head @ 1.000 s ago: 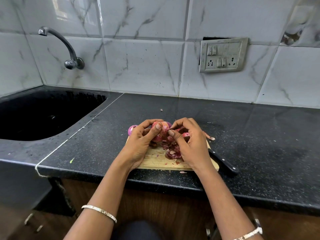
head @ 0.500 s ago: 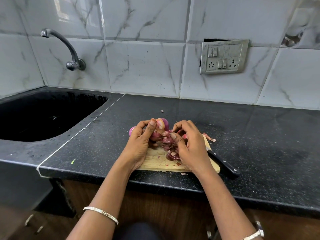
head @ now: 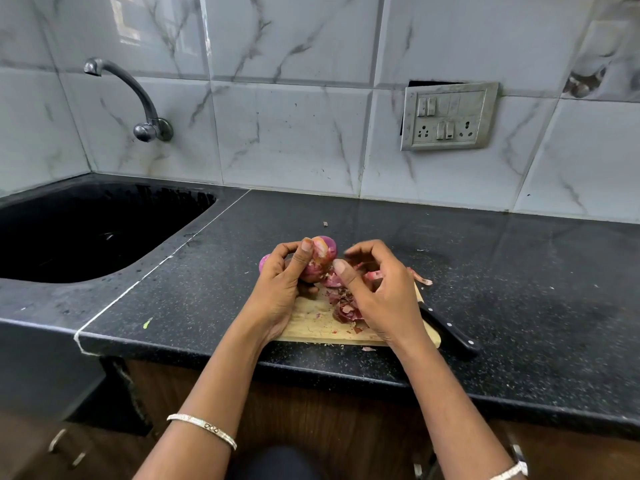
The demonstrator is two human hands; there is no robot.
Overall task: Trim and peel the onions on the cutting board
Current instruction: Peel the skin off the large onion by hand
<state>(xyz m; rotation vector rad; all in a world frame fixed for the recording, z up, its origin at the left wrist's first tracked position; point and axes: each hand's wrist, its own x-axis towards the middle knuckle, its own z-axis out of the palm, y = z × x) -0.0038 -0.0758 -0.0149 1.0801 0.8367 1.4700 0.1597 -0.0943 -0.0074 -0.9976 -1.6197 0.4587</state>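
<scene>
A: Where is the onion?

B: In the centre of the frame. The left hand point(head: 282, 282) grips a partly peeled red onion point(head: 320, 259) just above the far edge of the wooden cutting board point(head: 313, 323), thumb pressed on its top.

A: And the right hand?

B: The right hand point(head: 379, 299) hovers just beside the onion, fingers curled, thumb tip close to the onion's lower side. Whether it pinches a strip of skin, I cannot tell.

A: Any other onions?

B: 1 more onion point(head: 265, 263) peeks out behind the left hand, at the board's far left corner. Pink pieces show behind the right hand's fingers too, mostly hidden.

A: What lies on the board?

B: A heap of dry purple peels point(head: 344, 306) between the 2 hands. 1 loose peel strip point(head: 420, 277) lies on the black tabletop point(head: 519, 289), right of the hands.

A: The knife?

B: A black-handled knife point(head: 450, 330) lies at the board's right edge, handle pointing to the lower right.

A: Elsewhere?

B: A black sink point(head: 86, 233) at the left, a tap point(head: 138, 98) above it, a switch plate point(head: 448, 116) on the tiled wall at the upper right.
</scene>
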